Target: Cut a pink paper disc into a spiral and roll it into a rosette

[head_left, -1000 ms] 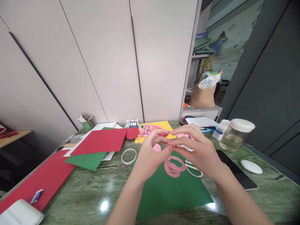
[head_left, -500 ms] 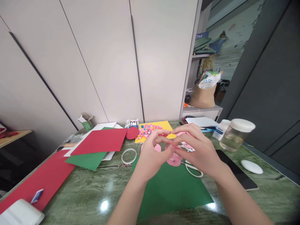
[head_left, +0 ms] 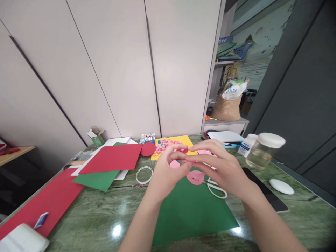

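My left hand and my right hand meet over the top of a green paper sheet. Between their fingertips is a small pink paper piece, mostly covered by the fingers. Just below them lies a rounded pink paper cut-out, and a second pink piece shows through the gap under my left fingers. White-handled scissors rest on the sheet beneath my right hand, their blades partly hidden. Behind my right fingers more pink paper is visible.
Pink and blue beads lie on a yellow sheet at the back. A tape roll sits to the left, near stacked red paper. On the right are a black tablet, a white mouse and a lidded jar.
Both hands have shifted slightly left, and the right fingers have straightened. More of the pink cut-out and scissors beneath now shows.
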The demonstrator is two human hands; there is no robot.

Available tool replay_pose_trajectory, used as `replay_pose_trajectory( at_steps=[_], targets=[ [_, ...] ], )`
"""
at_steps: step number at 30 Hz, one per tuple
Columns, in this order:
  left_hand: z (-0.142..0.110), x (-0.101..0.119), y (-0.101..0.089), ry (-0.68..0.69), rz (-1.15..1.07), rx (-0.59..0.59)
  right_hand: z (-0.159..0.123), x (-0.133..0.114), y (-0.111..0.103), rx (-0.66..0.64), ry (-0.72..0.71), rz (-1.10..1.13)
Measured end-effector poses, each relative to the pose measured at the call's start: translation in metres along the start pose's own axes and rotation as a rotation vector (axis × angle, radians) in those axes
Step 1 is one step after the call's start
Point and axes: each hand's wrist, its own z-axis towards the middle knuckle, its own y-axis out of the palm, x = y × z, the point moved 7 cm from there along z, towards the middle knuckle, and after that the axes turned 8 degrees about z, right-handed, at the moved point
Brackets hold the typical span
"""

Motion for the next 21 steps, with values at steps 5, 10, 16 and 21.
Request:
replay_pose_trajectory(
  at_steps=[5,10,16,21],
  targets=[
    [0.0003,-0.0002,0.0020,0.007,-0.079,-0.030,0.0015,-0.0002,-0.0043,0.056,0.012,-0.012],
    [-0.0003,-0.0022,0.0033,-0.010,-0.099,-0.040,0.0035,-0.0021,-0.0050,0.066,0.006,0.014],
    [-0.0011,-0.0005,0.0053,-0.025,-0.104,-0.035,0.0042,-0.0006,-0.0034,0.075,0.036,0.034],
    [-0.0009,-0.0029,0.0038,-0.041,-0.117,-0.028,0.0038,-0.0012,-0.0053,0.098,0.030,0.026]
  ],
)
